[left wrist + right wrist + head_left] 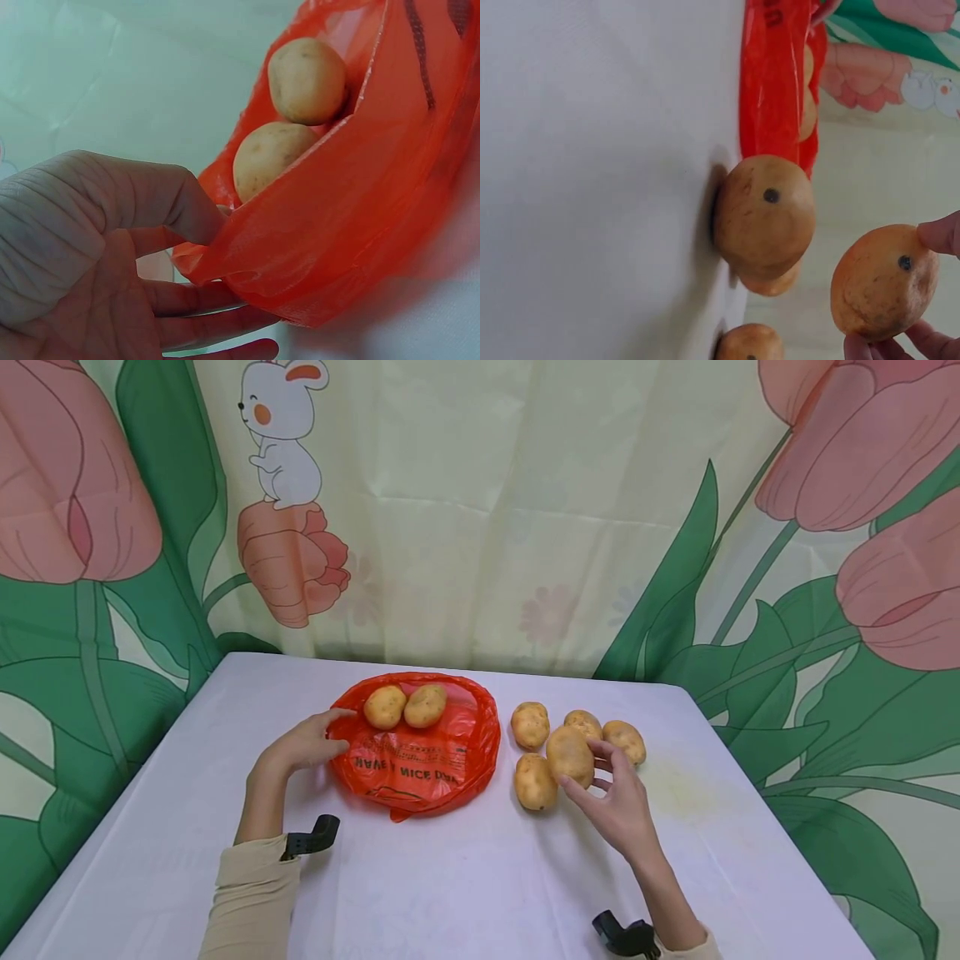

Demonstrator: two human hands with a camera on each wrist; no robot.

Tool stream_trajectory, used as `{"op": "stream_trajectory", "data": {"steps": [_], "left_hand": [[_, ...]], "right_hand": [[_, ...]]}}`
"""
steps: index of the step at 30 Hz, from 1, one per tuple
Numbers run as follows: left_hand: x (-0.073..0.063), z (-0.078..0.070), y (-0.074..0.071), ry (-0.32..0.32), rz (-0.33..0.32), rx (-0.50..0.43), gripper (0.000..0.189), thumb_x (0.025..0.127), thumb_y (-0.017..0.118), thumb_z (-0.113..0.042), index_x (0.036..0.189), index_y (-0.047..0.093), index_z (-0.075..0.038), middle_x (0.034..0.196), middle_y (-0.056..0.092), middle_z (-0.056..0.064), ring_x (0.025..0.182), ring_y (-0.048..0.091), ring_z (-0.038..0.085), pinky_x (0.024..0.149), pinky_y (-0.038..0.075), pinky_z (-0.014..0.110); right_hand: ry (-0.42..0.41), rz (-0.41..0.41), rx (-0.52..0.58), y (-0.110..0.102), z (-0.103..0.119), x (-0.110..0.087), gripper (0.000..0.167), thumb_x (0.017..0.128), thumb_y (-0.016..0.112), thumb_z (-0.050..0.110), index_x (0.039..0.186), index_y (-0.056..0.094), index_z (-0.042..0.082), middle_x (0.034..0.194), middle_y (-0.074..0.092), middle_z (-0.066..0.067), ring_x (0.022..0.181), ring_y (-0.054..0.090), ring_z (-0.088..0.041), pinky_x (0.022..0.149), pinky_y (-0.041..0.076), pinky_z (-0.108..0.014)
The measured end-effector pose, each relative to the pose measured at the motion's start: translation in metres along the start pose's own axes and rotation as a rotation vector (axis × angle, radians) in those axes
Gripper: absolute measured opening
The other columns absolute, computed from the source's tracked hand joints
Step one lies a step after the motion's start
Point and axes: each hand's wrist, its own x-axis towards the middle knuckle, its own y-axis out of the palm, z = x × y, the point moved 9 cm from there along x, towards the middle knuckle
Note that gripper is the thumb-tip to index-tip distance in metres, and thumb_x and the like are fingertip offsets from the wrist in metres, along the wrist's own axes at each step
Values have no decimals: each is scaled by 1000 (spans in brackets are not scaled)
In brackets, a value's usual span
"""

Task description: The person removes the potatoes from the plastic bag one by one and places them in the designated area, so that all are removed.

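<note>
A red plastic bag (408,768) lies spread on the table, its rim raised around two potatoes (425,706) near its far side. My left hand (307,743) is at the bag's left edge; in the left wrist view thumb (199,214) and index finger pinch the rim. To the right of the bag, my right hand (618,802) holds a potato (570,756) between thumb and fingers. The right wrist view shows this potato (885,281) raised off the table, with a dark spot on its side. Several other potatoes (536,782) rest on the table close by.
White cloth covers the table (435,893). A curtain (480,518) printed with tulips and a rabbit hangs behind its far edge. A black wrist camera (311,839) is strapped to the left forearm, another (626,935) to the right.
</note>
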Motion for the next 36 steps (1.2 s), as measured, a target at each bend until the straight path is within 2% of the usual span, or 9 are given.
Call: {"op": "stream_trajectory", "data": {"steps": [14, 25, 36], "left_hand": [[-1, -1, -1, 17, -1, 10, 61, 96, 55, -12, 152, 38, 4, 152, 38, 36, 141, 33, 54, 112, 31, 72], [-1, -1, 1, 8, 8, 3, 61, 96, 55, -13, 153, 38, 4, 153, 38, 35, 141, 33, 54, 111, 32, 71], [1, -1, 1, 9, 10, 8, 62, 96, 55, -12, 153, 38, 3, 152, 39, 35, 140, 34, 53, 111, 34, 71]], "right_hand": [[34, 6, -60, -8, -23, 6, 70, 90, 79, 18, 144, 42, -2, 143, 47, -19, 129, 50, -37, 103, 51, -53], [82, 51, -123, -7, -35, 8, 69, 90, 77, 16, 144, 40, -5, 142, 45, -23, 128, 49, -39, 103, 50, -53], [74, 98, -163, -5, -46, 6, 67, 87, 79, 13, 140, 44, -7, 139, 49, -26, 125, 52, -40, 100, 51, -54]]}}
